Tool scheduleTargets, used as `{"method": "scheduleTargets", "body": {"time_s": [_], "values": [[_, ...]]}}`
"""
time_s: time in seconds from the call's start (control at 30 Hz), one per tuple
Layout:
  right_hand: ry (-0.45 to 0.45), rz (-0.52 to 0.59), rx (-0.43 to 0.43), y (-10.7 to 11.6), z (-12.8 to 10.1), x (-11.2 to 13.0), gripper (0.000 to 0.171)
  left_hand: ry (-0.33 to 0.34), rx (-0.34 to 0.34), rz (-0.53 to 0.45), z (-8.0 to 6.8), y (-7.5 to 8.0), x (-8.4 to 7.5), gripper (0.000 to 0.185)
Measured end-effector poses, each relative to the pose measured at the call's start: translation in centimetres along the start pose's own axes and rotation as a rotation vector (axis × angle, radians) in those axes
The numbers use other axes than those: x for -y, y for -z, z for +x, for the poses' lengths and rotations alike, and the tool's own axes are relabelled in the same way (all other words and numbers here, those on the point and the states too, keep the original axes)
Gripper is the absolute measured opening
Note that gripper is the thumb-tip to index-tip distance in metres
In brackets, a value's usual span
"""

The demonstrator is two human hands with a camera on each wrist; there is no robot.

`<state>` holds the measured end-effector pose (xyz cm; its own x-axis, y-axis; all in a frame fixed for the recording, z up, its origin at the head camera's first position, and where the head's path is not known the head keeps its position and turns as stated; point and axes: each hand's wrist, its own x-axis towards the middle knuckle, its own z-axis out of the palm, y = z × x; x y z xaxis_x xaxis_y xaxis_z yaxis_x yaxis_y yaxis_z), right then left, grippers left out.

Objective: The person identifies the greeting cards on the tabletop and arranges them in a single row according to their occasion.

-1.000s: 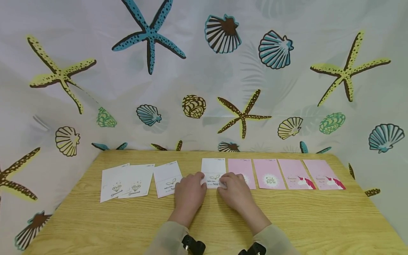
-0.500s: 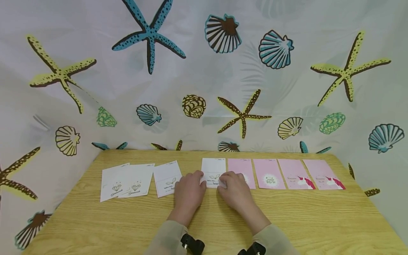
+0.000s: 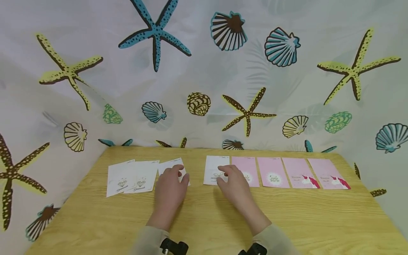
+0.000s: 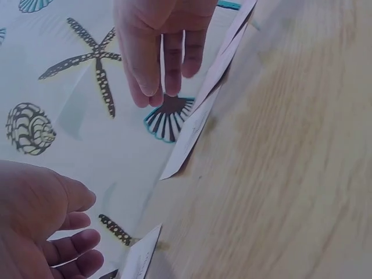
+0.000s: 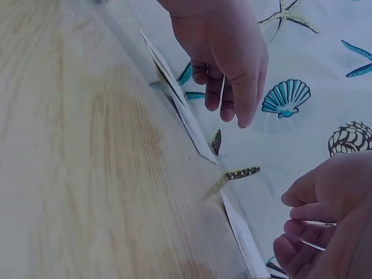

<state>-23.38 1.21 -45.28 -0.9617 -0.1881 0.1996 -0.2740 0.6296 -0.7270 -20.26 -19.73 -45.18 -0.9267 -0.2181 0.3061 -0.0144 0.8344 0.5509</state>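
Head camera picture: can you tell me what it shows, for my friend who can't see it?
Two hands reach over a row of cards on a wooden table: the left hand rests on a white card, the right hand touches another white card. Two white diamond cards lie left, four pink cards right, before a seashell curtain.

Both forearms, in pale beige sleeves, reach forward from the near edge of the table, side by side but apart; the left hand (image 3: 170, 184) lies palm down toward the far edge, left of the middle, its fingers loosely bent and a little spread. The right hand (image 3: 232, 182) lies palm down near the middle; its fingers are gently curved, the tips pointing at the far edge.
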Motion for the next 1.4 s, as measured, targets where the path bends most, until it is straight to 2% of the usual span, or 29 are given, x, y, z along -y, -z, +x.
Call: {"method": "scheduleTargets", "body": {"time_s": [0.2,0.47,0.83,1.17,1.4], "values": [[-0.021,0.157,0.067,-1.0,0.1,1.1,0.041,0.063,-0.014,-0.013,-0.3,1.8,1.2,0.04],[-0.033,0.278,0.136,-2.2,0.2,2.6,0.044,0.116,-0.018,0.002,-0.9,3.0,3.1,0.045],[-0.057,0.326,0.181,-4.0,0.2,4.8,0.045,0.172,0.008,0.016,-1.5,3.4,5.0,0.051],[-0.058,0.375,0.193,-5.5,0.4,5.6,0.046,0.178,0.027,0.048,-1.5,2.9,5.7,0.05],[-0.053,0.362,0.22,-6.1,0.4,6.1,0.047,0.185,0.046,0.066,-1.5,2.6,6.2,0.05]]}}
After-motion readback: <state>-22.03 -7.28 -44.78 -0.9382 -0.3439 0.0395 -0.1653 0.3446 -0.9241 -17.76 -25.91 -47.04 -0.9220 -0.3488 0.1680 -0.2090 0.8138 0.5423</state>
